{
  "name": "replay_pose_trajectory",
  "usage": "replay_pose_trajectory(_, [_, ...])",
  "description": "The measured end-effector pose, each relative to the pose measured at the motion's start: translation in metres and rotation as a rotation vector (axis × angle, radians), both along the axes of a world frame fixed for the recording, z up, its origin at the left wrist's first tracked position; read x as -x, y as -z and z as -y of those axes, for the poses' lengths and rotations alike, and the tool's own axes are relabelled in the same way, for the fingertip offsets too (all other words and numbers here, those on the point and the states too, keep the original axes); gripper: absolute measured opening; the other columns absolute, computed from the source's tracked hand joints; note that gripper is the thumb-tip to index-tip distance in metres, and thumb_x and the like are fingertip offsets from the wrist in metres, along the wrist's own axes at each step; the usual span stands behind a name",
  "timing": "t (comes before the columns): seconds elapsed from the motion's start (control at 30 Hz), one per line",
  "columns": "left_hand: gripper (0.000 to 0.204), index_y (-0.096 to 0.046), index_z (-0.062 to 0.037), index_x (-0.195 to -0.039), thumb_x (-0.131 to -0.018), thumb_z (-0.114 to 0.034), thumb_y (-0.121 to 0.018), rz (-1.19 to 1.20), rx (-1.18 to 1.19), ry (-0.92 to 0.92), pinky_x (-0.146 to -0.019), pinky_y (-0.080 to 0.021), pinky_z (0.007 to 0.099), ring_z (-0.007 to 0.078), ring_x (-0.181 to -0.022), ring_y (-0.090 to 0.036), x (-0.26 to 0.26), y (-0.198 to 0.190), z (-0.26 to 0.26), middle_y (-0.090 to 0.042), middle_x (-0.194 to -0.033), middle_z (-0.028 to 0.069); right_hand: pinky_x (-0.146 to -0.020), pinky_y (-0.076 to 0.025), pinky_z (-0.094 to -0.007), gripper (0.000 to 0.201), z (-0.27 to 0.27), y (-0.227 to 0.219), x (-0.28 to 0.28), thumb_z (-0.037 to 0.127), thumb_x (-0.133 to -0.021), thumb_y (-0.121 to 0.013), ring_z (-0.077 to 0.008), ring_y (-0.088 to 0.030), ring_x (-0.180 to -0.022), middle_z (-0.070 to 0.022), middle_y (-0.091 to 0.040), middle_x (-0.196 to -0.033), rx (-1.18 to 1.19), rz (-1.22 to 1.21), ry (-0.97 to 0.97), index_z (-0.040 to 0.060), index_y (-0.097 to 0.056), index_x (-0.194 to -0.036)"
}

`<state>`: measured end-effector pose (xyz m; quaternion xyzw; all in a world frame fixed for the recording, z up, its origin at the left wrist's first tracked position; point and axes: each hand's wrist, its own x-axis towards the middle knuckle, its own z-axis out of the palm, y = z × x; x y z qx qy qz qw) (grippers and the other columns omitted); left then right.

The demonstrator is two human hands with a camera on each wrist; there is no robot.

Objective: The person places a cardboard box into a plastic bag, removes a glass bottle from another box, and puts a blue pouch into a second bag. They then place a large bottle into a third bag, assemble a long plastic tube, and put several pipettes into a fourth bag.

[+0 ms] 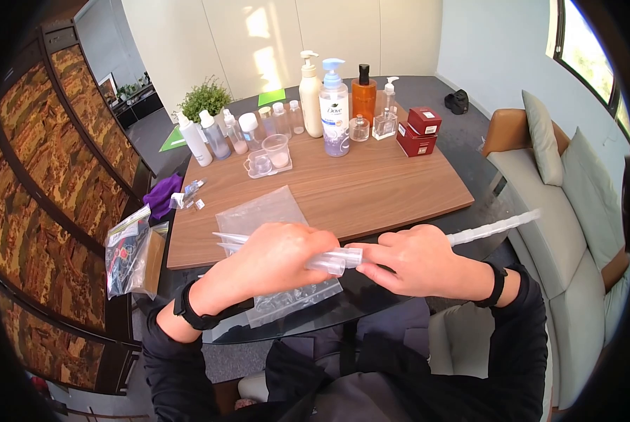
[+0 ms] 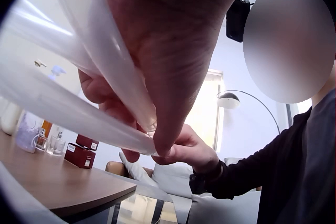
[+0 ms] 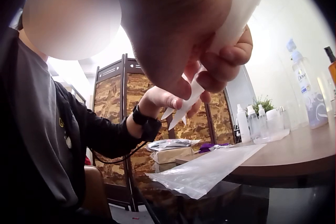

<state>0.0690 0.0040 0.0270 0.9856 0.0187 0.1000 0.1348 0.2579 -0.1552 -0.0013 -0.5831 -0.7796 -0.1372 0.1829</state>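
Note:
My left hand (image 1: 276,257) grips several translucent tapered tubes (image 1: 327,263), their pointed ends to the left and wide ends to the right. In the left wrist view the tubes (image 2: 100,35) fan out from that hand (image 2: 173,40). Curled round a long ridged translucent stack (image 1: 494,226) is my right hand (image 1: 420,260), its fingertips beside the wide tube ends. The right wrist view shows this stack (image 3: 239,14) passing through the right hand (image 3: 173,29). Beneath the left hand, a clear plastic bag (image 1: 294,302) lies at the table's near edge.
Pump bottles (image 1: 334,116), smaller bottles (image 1: 216,137) and red boxes (image 1: 417,139) stand on the wooden table (image 1: 371,190). A clear tray (image 1: 269,169) holds cups. At the left are filled bags (image 1: 128,253) and purple cloth (image 1: 163,195); a sofa (image 1: 540,204) stands at the right.

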Motion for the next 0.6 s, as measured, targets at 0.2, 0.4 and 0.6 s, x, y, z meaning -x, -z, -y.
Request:
replay_pose_trajectory(0.2, [0.031, -0.065, -0.0080, -0.092, -0.076, -0.033, -0.075, -0.030, 0.094, 0.013, -0.063, -0.050, 0.0447, 0.0360, -0.074, -0.065, -0.0026, -0.0023, 0.0019, -0.066, -0.073, 0.0153, -0.044, -0.046, -0.0339, 0.024, 0.0014, -0.0017, -0.0024, 0.034, -0.087, -0.063, -0.0206, -0.062, -0.053, -0.0019, -0.060, -0.063, 0.077, -0.018, -0.002, 0.0199, -0.069, -0.106])
replay_pose_trajectory(0.4, [0.039, -0.062, -0.0081, -0.091, -0.073, -0.039, -0.078, -0.070, 0.112, 0.009, -0.063, -0.051, 0.0441, 0.0374, -0.073, -0.064, -0.0025, -0.0009, -0.0026, -0.066, -0.072, 0.0153, -0.048, -0.048, -0.0357, 0.022, 0.0043, -0.0029, -0.0042, 0.034, -0.090, -0.061, -0.0239, -0.063, -0.057, -0.0030, -0.061, -0.064, 0.137, -0.135, -0.020, 0.0171, -0.068, -0.101])
replay_pose_trajectory(0.6, [0.033, -0.059, -0.0090, -0.089, -0.073, -0.031, -0.078, -0.034, -0.017, 0.003, -0.061, -0.050, 0.0447, 0.0349, -0.073, -0.065, 0.0004, 0.0019, 0.0017, -0.064, -0.071, 0.0123, -0.053, -0.051, -0.0379, 0.026, 0.0053, -0.0091, -0.0033, 0.036, -0.095, -0.054, -0.0272, -0.066, -0.064, -0.0070, -0.067, -0.073, 0.301, -0.207, 0.011, 0.0162, -0.068, -0.106])
